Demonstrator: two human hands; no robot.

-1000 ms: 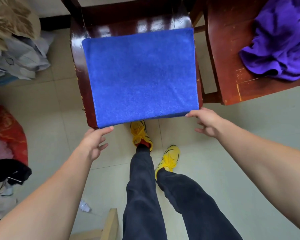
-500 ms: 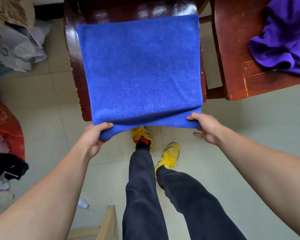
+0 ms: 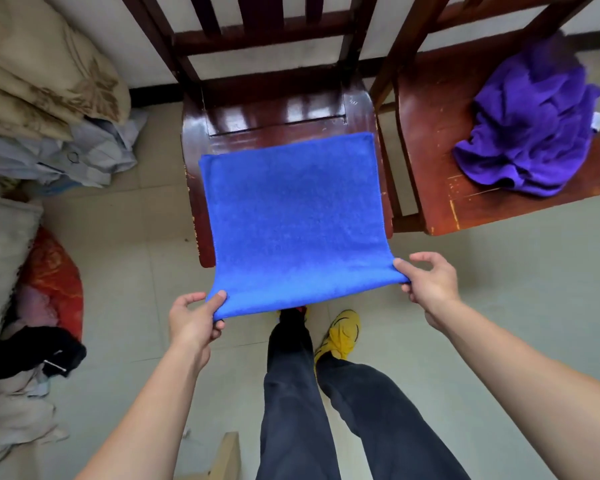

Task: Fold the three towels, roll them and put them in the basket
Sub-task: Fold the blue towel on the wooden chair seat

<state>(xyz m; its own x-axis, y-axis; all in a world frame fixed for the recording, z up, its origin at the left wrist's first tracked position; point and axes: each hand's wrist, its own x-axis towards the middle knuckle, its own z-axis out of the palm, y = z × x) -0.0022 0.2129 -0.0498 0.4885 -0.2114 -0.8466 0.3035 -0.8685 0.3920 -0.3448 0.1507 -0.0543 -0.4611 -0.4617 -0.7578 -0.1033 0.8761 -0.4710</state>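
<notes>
A blue towel (image 3: 293, 216) lies folded flat over the seat of a dark wooden chair (image 3: 278, 116), its near edge lifted off the front of the seat. My left hand (image 3: 194, 320) pinches the near left corner between thumb and fingers. My right hand (image 3: 428, 280) pinches the near right corner. A crumpled purple towel (image 3: 530, 129) sits on the seat of a second wooden chair (image 3: 440, 188) to the right. No basket is in view.
Piled bedding and clothes (image 3: 32, 109) crowd the floor at the left, with a red cushion (image 3: 52, 278) and black cloth (image 3: 32, 351) lower down. My legs and yellow shoes (image 3: 340, 332) stand in front of the chair. A pale wooden piece (image 3: 226, 455) is at the bottom edge.
Both hands took hold of the towel's near corners and drew the towel toward me, off the seat's front edge. The chair back has come into view.
</notes>
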